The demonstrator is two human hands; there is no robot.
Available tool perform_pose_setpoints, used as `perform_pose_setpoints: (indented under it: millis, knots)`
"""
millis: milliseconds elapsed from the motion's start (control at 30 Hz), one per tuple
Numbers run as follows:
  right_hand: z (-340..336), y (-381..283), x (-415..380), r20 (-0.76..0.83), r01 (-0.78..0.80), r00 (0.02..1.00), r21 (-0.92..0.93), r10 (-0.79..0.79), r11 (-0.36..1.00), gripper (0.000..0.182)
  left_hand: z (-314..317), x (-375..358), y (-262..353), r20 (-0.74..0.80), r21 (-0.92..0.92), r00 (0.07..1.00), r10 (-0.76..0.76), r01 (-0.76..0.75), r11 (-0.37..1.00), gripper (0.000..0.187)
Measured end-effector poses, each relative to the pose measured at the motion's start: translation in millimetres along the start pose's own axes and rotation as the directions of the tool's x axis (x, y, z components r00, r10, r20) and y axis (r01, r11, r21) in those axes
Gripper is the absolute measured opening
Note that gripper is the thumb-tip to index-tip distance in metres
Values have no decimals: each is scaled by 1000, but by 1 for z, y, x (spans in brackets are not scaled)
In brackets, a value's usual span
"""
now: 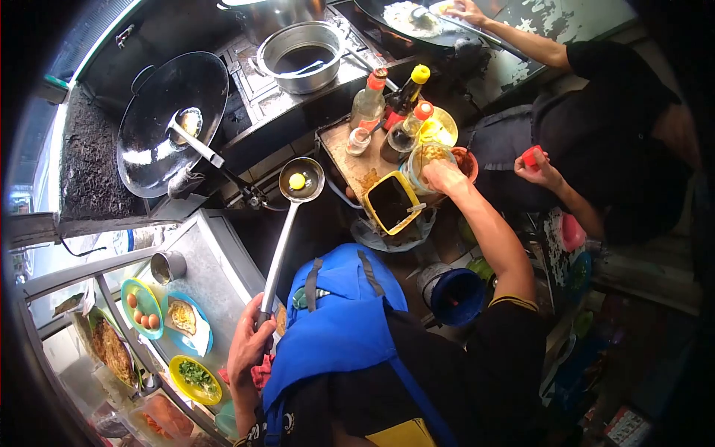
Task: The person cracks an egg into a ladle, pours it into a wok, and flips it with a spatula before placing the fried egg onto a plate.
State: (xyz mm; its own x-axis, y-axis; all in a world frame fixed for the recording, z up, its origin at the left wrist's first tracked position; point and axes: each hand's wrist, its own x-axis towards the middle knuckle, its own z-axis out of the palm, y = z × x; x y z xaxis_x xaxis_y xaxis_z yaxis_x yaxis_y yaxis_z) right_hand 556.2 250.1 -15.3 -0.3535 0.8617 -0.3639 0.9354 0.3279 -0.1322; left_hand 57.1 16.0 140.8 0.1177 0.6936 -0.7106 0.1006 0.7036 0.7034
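The left hand (249, 346) is low and close to the body, fingers curled tight in a fist-like grip. The right arm stretches forward, elbow bent, right hand (443, 177) cupped, fingers pointing down.

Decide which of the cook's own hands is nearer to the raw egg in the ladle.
Right. The right hand reaches into the condiment containers just across from the ladle bowl holding the egg. The left hand grips the far end of the ladle's long handle.
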Motion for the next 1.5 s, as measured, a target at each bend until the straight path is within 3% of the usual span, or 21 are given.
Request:
perform_pose_setpoints:
  millis: [67,100,133,200,233,267,333,433,700,900,967,1000,1033,1067,1133,1200,1267,1300,1433,1500]
  knots:
    - [3,2,2,101,-12,995,-28,15,1000,15,2,-3,4,-8,-13,1000,-8,8,1000,65]
    - [-1,1,7,229,-81,970,-13,81,997,18,2,-4,6,-9,-23,1000,-14,14,1000,65]
    - [0,4,7,230,-79,970,-13,80,997,18,2,-4,6,-11,-24,1000,-15,15,1000,65]
    - [9,14,7,429,-9,903,28,-4,1000,18,2,-4,3,-31,-17,999,-11,10,1000,65]
    - [21,11,5,320,-116,939,-47,125,992,15,1,-3,3,-32,-19,999,-11,11,1000,65]
    - [18,5,-2,322,-113,939,-48,122,992,15,1,-3,3,-37,-9,999,3,-3,1000,65]
    - [-1,-12,-15,117,-94,989,7,93,996,16,2,-4,2,-44,-4,999,11,-11,1000,65]
    - [24,1,-14,33,-27,999,-69,30,997,16,2,-6,2,-73,-14,997,-5,4,1000,65]
    - [42,19,-12,-15,144,989,-105,-146,984,13,2,-14,14,-82,13,996,-45,46,999,63]
    - [52,34,-12,38,141,990,-136,-137,981,12,2,-15,18,-77,114,997,11,-2,993,64]
    - [31,16,-23,-291,27,929,-562,-229,826,7,6,-18,26,-70,61,996,-58,63,996,63]
    - [-5,-10,-23,-286,39,927,-568,-241,822,7,6,-19,27,-77,49,995,-60,64,997,63]
    - [-57,-54,-22,-343,200,898,-242,-277,949,8,6,-20,28,-75,63,996,-55,60,996,62]
    - [-90,-92,-17,-407,355,868,110,-284,928,10,6,-20,28,-72,77,996,-48,54,996,62]
    - [-106,-134,10,-474,537,750,31,-460,843,11,5,-19,26,-68,81,997,-36,42,996,61]
    - [-96,-170,46,-497,580,747,162,-442,799,9,5,-18,20,-78,128,996,43,-33,991,59]
    - [-94,-204,72,-495,575,785,356,-373,736,11,6,-22,29,-87,114,996,-9,19,993,58]
    - [-88,-213,85,-479,584,783,347,-397,733,12,6,-25,33,-85,108,995,-60,69,992,58]
    - [-83,-240,120,-460,639,754,345,-469,688,12,3,-25,27,-80,121,997,-5,14,993,57]
    - [-92,-251,125,-421,580,792,294,-442,760,13,0,-27,23,-86,112,996,-9,19,994,57]
